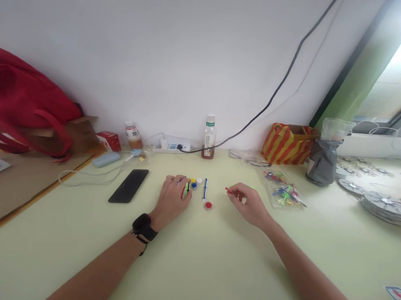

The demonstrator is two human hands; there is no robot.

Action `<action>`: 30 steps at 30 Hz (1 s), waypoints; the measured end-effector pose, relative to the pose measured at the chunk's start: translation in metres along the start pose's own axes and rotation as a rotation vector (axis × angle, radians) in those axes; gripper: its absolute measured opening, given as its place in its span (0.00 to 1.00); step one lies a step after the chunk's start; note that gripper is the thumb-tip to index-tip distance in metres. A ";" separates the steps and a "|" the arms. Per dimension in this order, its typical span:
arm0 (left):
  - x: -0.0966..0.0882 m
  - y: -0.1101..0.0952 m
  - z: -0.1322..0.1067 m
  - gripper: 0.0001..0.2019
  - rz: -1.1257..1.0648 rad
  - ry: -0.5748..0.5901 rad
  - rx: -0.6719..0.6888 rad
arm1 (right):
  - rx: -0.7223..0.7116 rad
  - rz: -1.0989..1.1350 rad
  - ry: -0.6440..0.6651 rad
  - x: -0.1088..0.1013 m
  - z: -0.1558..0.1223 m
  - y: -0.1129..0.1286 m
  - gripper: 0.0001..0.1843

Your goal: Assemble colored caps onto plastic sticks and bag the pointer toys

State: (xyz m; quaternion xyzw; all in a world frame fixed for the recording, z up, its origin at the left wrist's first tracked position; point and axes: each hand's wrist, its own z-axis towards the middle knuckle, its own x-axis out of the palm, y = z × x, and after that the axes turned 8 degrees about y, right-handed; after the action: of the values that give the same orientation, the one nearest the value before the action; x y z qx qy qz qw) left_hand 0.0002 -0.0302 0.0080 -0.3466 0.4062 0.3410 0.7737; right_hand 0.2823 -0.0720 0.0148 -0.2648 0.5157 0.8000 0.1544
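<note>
My left hand rests on the table with its fingers curved down and its thumb apart, over slim green, red and blue plastic pieces that it partly covers. Between thumb and fingertips, my right hand pinches a small red plastic arrow just above the table; the fingers hide part of it. A blue arrow-shaped stick lies between the hands. Nearer to me is a round red cap-like piece. Beside my left fingertips sit small round pieces: yellow, blue and white.
Clear bags of coloured plastic pieces lie right of my right hand. A black phone is on the left. Along the wall stand a bottle, a power strip and a striped bag. Stacked grey discs are far right.
</note>
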 end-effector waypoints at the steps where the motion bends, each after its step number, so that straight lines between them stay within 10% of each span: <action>1: -0.002 -0.004 -0.001 0.13 -0.033 0.004 0.020 | 0.003 0.027 -0.004 0.000 0.000 0.003 0.12; 12: -0.002 -0.039 -0.018 0.09 -0.258 0.296 0.268 | 0.092 0.492 0.121 -0.003 -0.003 0.022 0.14; 21: 0.010 -0.038 -0.017 0.10 -0.883 0.335 -0.025 | 0.024 0.641 0.286 0.018 -0.011 0.030 0.16; 30: 0.005 -0.048 -0.019 0.15 -1.116 0.309 -0.078 | 0.135 0.636 0.126 0.011 -0.007 0.037 0.16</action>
State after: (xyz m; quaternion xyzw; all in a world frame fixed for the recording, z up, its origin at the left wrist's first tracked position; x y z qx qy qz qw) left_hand 0.0335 -0.0698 0.0083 -0.5824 0.2572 -0.1582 0.7547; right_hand 0.2563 -0.0939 0.0334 -0.1285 0.6328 0.7543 -0.1182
